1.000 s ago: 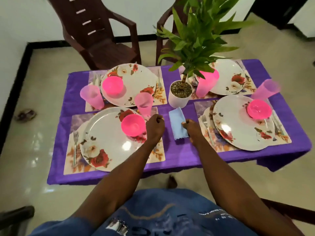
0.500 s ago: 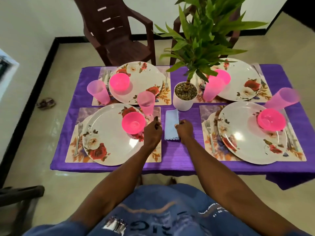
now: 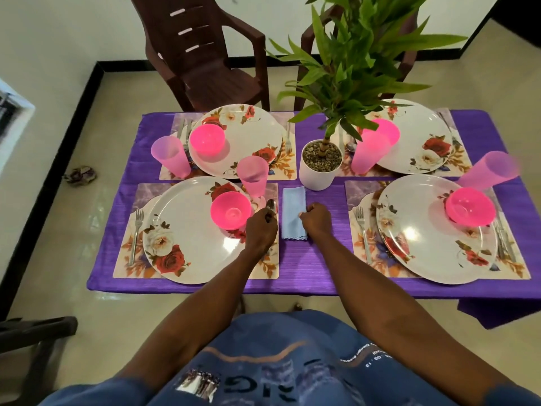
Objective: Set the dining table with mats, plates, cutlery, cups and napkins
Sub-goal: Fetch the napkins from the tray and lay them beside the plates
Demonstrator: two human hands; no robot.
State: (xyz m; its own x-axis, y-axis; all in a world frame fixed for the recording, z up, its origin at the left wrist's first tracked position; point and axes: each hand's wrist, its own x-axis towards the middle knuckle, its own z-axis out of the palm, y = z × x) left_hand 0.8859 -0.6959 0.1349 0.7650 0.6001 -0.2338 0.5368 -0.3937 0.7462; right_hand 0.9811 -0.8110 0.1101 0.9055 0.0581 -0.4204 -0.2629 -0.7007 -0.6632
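Observation:
A folded light blue napkin [image 3: 293, 212] lies on the purple tablecloth [image 3: 322, 259] between the two near place settings. My right hand [image 3: 316, 219] pinches its right edge. My left hand [image 3: 261, 230] grips a spoon [image 3: 271, 207] over the right edge of the near left mat [image 3: 270, 265], bowl end pointing away. The near left plate [image 3: 187, 230] carries a pink bowl [image 3: 231, 210], with a fork [image 3: 135, 235] on its left and a pink cup [image 3: 253, 175] behind.
A potted plant in a white pot [image 3: 320, 167] stands mid-table, right behind the napkin. The near right plate [image 3: 433, 232] holds a pink bowl [image 3: 470, 206], with a fork [image 3: 362, 230] to its left. Two more set places lie at the back. Brown chairs [image 3: 205, 54] stand behind.
The view has shifted, so the table sits higher and further right. My left hand now shows a spoon's bowl sticking out of it. My right hand stays on the napkin's right edge.

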